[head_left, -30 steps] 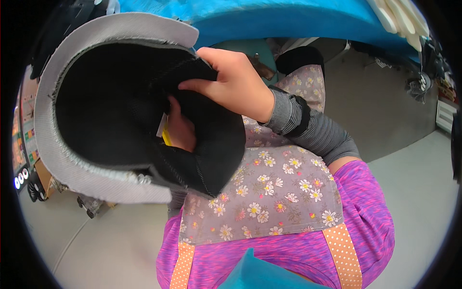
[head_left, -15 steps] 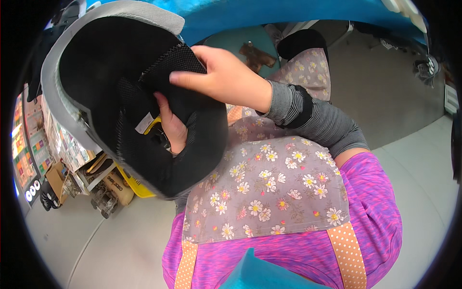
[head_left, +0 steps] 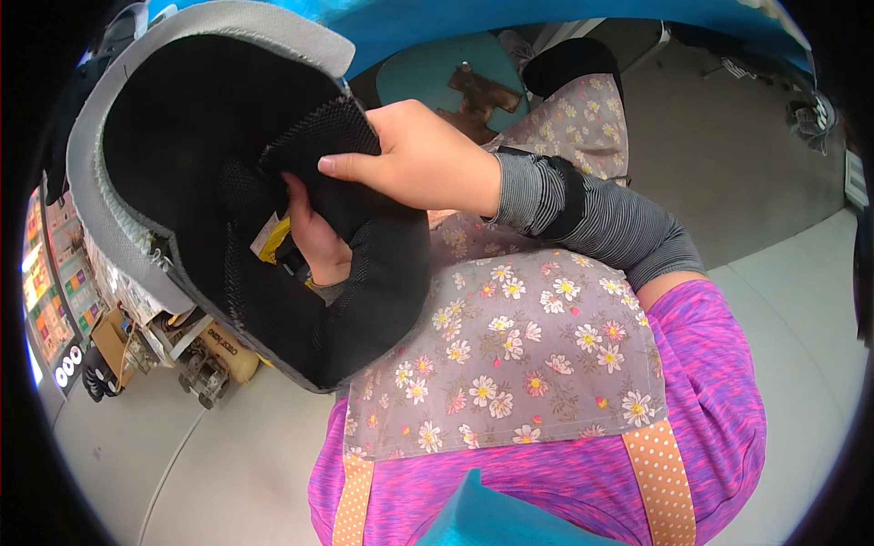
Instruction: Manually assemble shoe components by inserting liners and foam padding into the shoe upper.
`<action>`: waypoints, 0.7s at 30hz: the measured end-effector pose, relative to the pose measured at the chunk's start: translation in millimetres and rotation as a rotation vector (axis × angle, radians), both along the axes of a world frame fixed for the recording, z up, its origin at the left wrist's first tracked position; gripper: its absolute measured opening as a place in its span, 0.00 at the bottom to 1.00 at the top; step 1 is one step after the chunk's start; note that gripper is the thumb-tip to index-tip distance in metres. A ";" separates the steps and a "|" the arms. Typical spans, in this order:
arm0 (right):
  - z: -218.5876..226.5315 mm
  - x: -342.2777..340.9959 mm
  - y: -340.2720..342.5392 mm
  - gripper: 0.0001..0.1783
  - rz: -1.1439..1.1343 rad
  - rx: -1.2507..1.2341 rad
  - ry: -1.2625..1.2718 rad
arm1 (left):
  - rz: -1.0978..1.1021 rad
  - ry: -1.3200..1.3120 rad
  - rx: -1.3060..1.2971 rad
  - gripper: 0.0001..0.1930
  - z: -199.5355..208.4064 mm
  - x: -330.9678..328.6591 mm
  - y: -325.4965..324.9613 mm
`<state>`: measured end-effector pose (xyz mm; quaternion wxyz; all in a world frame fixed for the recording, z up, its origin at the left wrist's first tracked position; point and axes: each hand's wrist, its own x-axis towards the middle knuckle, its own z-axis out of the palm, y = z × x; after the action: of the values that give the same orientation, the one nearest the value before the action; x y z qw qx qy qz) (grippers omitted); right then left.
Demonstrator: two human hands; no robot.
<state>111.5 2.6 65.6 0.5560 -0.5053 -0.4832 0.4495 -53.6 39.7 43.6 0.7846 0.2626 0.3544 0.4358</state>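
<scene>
A large black padded fabric piece with a thick grey outer border fills the upper left. It is curved like a hollow shell, with zigzag stitching along its mesh panels. My right hand pinches its right edge, thumb on the inner face and fingers behind. My left hand shows through an opening in the middle, its thumb pointing up against the black fabric. The fabric hides its other fingers. Beside that hand, a white label and a bit of yellow show in the opening.
A blue-covered surface runs along the top. Below it is a teal seat bearing a brown object. Shelves with goods, a cardboard box and a tan sack stand at the left. My flowered apron covers my lap.
The fabric piece has shifted slightly left and down, and its opening has changed shape around my left hand. Less yellow shows. My right hand keeps its hold on the edge.
</scene>
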 end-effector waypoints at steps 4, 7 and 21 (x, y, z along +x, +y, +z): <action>12.9 10.3 0.0 0.16 0.093 -0.114 -0.131 | -0.034 0.246 0.029 0.27 -10.0 -20.5 2.9; 10.5 7.7 3.2 0.16 0.094 -0.025 -0.244 | 0.047 0.077 -0.051 0.28 -5.3 -4.1 5.6; -3.0 13.1 -0.4 0.26 0.011 -0.085 -0.290 | 0.173 0.302 0.304 0.31 -7.9 -6.8 11.7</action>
<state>124.6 2.1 62.6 0.4559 -0.5852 -0.5420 0.3948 -60.4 51.4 35.7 0.6337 0.4087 0.4191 0.5057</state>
